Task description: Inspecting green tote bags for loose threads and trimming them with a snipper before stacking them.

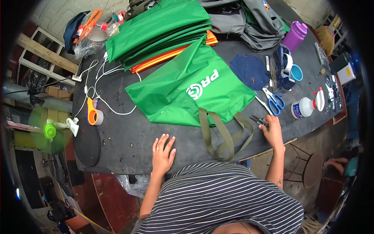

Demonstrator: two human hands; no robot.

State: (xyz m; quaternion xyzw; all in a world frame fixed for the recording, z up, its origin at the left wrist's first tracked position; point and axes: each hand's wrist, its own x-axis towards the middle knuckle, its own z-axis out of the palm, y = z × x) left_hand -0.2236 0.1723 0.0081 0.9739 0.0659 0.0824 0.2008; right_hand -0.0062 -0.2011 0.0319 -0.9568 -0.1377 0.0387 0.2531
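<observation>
Green bag [191,91] lies mid-table [120,152], straps [204,124] toward the near edge; my right hand [272,130] grips snips [260,121], my left hand [163,153] rests open. Probably thread-trimming, which would call for steadying a strap.

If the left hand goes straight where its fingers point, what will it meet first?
The left hand would probably meet the near edge of the glossy green fabric bag; depth is unclear.

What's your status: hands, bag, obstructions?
Left hand on black table. Right hand gripping dark metal snips. Green fabric bag untouched; blue-handled scissors nearby.
</observation>
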